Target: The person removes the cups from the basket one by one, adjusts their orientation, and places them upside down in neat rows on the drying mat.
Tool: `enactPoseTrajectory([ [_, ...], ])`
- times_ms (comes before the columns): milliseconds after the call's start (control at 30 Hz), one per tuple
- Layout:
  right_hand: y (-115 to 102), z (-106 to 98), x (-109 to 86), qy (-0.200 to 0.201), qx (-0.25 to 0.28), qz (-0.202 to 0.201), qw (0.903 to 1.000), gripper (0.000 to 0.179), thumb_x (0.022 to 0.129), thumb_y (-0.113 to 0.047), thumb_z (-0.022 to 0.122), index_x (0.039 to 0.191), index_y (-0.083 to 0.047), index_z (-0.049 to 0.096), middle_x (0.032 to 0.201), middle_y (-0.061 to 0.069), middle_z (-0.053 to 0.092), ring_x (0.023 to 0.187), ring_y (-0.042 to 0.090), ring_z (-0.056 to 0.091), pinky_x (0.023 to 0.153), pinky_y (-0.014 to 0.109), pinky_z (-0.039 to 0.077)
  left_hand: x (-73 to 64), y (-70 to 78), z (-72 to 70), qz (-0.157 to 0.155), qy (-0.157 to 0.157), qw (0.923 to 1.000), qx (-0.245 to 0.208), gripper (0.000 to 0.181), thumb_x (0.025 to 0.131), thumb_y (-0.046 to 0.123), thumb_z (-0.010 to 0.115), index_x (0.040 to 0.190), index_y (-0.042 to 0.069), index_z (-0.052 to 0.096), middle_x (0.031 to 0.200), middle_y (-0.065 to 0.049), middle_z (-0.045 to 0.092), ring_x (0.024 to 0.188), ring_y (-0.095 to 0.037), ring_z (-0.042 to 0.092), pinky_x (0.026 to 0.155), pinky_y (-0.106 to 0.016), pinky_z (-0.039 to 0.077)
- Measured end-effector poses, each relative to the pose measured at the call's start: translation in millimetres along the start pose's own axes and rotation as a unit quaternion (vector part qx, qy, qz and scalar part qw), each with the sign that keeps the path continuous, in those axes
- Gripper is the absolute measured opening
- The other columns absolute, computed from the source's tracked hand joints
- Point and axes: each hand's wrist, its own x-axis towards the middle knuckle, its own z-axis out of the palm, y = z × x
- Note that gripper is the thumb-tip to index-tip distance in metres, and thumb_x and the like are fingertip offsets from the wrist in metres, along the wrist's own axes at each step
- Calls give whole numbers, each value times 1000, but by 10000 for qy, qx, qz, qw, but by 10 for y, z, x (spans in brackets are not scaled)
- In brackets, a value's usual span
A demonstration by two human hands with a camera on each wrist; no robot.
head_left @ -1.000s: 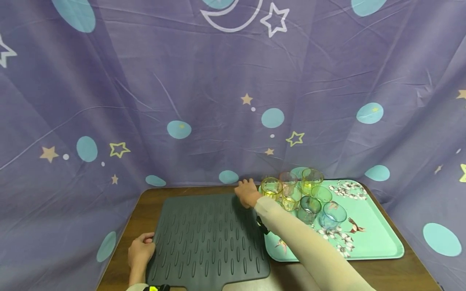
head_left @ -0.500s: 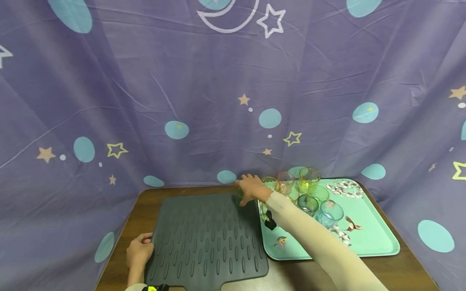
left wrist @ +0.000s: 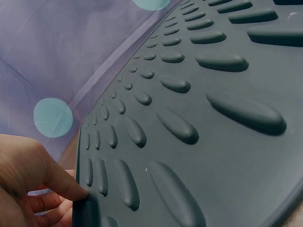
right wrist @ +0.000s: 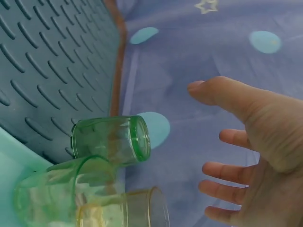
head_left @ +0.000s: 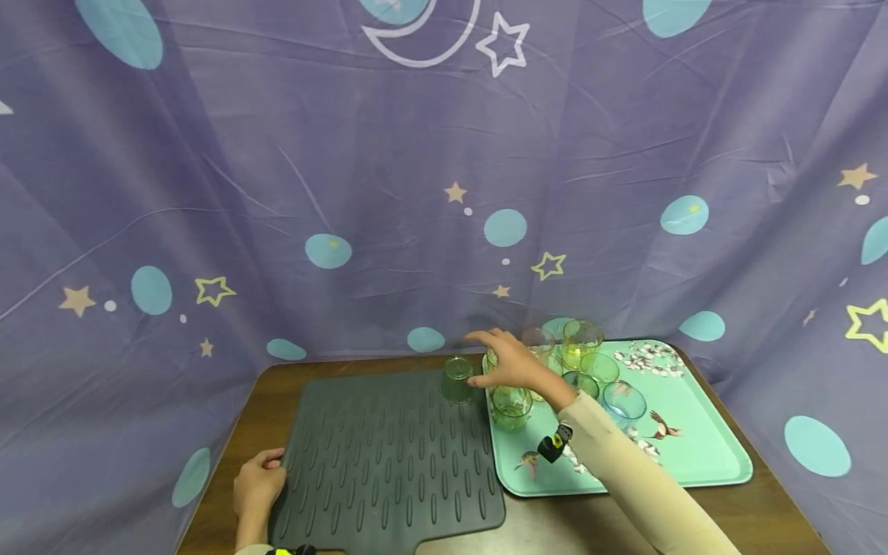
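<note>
A green glass stands upside down on the far right corner of the dark grey drying mat; its thick base faces up. My right hand hovers just right of it, over the left edge of the mint tray, fingers spread and holding nothing. In the right wrist view, that hand is apart from the green glass. With thumb and fingers, my left hand pinches the mat's left edge, also visible in the left wrist view, where the hand shows at lower left.
On the tray's left half several coloured glasses stand close together, among them a light green glass, a blue glass and a yellow glass. A purple curtain hangs behind the wooden table.
My right hand has let go of the green glass at the mat's far right corner and moved right toward the tray, uncovering the glass. The left hand stays at the mat's edge.
</note>
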Motion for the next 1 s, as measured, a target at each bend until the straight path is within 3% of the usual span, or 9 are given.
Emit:
enactPoseTrajectory([
  [167, 97, 2, -286, 680, 648, 145, 9955, 77, 83, -34, 84, 149, -20, 49, 140, 13, 54, 126, 36, 54, 96, 59, 49, 2, -25, -4, 146, 44, 9999, 26, 41, 79, 8, 56, 117, 7, 73, 89, -7, 71, 98, -42, 65, 62, -39, 44],
  [333, 206, 106, -536, 1359, 1131, 187, 9841, 78, 83, -29, 85, 150, -16, 48, 139, 12, 56, 123, 32, 56, 98, 60, 48, 29, -39, -13, 170, 92, 9998, 77, 41, 78, 8, 57, 116, 7, 73, 87, -6, 71, 95, -41, 66, 61, -37, 43],
  [533, 309, 273, -780, 2010, 1549, 254, 9669, 80, 82, -22, 86, 150, -11, 46, 143, 16, 54, 126, 42, 55, 101, 63, 45, 53, -31, -15, 84, 3, 9999, 85, 42, 79, 8, 56, 118, 8, 72, 92, -8, 71, 99, -43, 65, 61, -37, 43],
  [800, 473, 536, -999, 2460, 1820, 671, 9496, 79, 81, -24, 87, 149, -16, 48, 143, 20, 54, 123, 42, 56, 98, 62, 46, 34, -15, -19, 145, 55, 9998, 104, 44, 77, 7, 55, 118, 6, 72, 89, -8, 71, 97, -44, 66, 58, -33, 41],
  [1000, 625, 712, -1074, 2367, 2139, 838, 9440, 80, 80, -23, 88, 148, -10, 48, 141, 22, 54, 122, 42, 58, 96, 62, 49, 20, -4, 1, 130, 38, 9999, 81, 45, 78, 8, 54, 119, 6, 71, 90, -9, 71, 100, -46, 65, 63, -39, 43],
])
